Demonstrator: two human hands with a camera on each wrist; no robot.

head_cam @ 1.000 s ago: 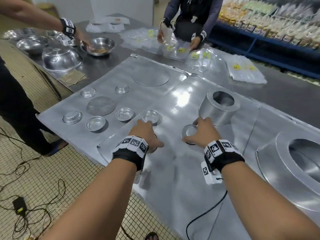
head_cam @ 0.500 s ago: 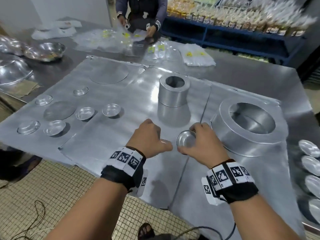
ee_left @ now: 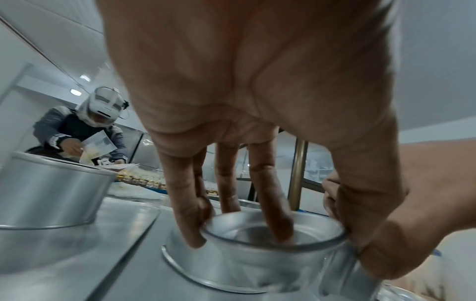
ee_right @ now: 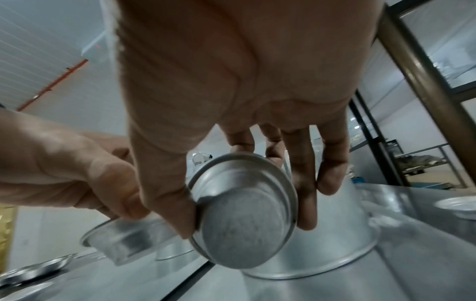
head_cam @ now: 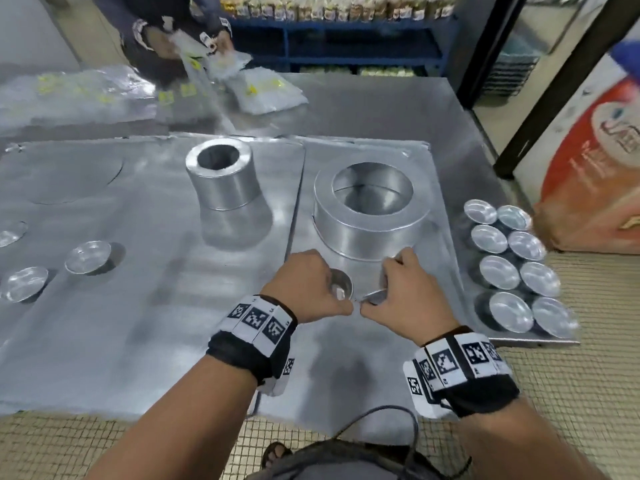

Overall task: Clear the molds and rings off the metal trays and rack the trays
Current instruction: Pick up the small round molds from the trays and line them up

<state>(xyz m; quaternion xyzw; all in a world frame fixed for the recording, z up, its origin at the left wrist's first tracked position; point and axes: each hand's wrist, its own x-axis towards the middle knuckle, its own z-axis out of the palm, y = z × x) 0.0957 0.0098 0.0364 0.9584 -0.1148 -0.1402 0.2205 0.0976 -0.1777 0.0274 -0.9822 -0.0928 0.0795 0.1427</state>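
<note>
My left hand [head_cam: 313, 287] grips a small round metal mold [head_cam: 341, 289] by its rim, one finger inside it [ee_left: 273, 234]. My right hand [head_cam: 398, 292] pinches a second small mold [ee_right: 244, 211], tilted with its flat base toward the wrist camera. Both hands hover close together above the right metal tray [head_cam: 346, 358], just in front of a wide metal ring [head_cam: 370, 209]. A taller, narrower ring [head_cam: 221, 178] stands on the left tray [head_cam: 104, 323]. More small molds [head_cam: 88, 256] sit on the left tray.
Several small molds [head_cam: 512, 268] are grouped in two rows at the table's right edge. A person [head_cam: 173, 36] handles plastic bags [head_cam: 263, 91] across the table. An orange sack [head_cam: 595, 150] leans at the right. Tiled floor lies below the table's near edge.
Both hands have carried their molds rightward, from in front of the tall ring to in front of the wide ring. My view has swung right, bringing the grouped molds into sight.
</note>
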